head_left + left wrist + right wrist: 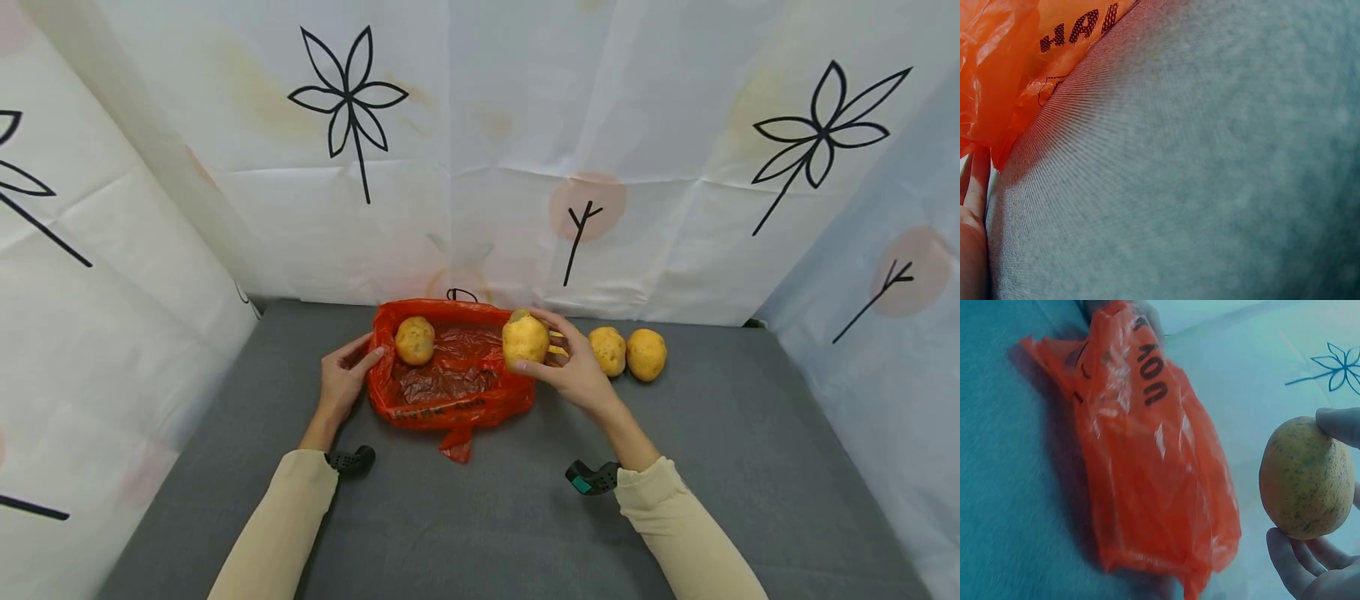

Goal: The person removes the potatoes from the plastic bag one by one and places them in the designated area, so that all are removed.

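A red plastic bag [450,412] with dark lettering lies spread wide at the mouth on the table, one potato [415,341] inside at its left. My left hand [341,385] grips the bag's left rim, thumb on the near side; the left wrist view shows only part of that hand [974,244] against the red plastic [1004,75]. Over the bag's right rim, my right hand [581,375] holds a yellow potato [525,340] between thumb and fingers. In the right wrist view this potato [1307,478] has brownish speckles and is beside the bag [1147,481].
Right of the bag, two potatoes, one nearer [607,351] and one farther right [647,355], sit on the grey table [480,525]. More yellow shows between my right fingers, mostly hidden. White cloth [480,225] with printed flowers hangs behind the table and along both sides.
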The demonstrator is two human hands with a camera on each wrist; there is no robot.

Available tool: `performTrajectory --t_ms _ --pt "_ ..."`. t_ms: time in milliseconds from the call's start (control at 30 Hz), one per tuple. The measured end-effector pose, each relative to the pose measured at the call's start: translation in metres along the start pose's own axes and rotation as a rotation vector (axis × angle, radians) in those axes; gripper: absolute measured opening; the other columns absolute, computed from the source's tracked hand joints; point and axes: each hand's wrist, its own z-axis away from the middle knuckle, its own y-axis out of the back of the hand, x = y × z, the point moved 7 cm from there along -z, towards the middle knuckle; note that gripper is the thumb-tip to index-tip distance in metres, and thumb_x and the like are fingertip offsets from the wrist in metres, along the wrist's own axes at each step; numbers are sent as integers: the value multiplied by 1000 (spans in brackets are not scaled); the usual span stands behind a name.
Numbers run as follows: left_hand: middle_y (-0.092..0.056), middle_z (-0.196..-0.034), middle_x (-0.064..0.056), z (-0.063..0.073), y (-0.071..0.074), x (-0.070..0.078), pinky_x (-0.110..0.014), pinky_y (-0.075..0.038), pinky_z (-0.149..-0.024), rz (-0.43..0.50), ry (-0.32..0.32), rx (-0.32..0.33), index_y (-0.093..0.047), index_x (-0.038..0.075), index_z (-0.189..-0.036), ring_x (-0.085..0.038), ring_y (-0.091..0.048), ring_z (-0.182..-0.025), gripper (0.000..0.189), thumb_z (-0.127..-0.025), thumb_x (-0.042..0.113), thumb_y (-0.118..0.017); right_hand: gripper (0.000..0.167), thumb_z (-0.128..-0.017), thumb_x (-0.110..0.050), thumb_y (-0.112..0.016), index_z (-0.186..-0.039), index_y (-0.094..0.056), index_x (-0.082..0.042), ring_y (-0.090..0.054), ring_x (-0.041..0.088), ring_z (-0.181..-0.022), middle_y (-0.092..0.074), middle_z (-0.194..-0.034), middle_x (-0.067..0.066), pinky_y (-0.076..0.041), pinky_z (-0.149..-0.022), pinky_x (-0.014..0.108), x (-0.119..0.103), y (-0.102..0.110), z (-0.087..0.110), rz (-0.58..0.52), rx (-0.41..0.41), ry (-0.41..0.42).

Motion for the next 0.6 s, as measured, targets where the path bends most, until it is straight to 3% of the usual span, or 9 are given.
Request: performTrajectory --t_ms 333,600 --pt "-61 -132 -28 0 0 -1 -16 -53 -85 4 -8 5 -63 -7 -133 -7 -64 -105 42 -94 6 -72 77 -87 -7 -82 -153 -45 -17 -50 32 -122 -43 -148 11 -49 -98 46 12 24 23 46 49 -47" --pt "-62 -132 -27 0 1 -2 -16 -52 -87 -6 -4 8 -64 -6 -133 -8 -64 -107 42 -94 7 -73 78 -85 -7 -83 -153 -45 -12 -49 34 -127 -43 -151 12 -49 -94 24 21 41 39 92 102 -38"
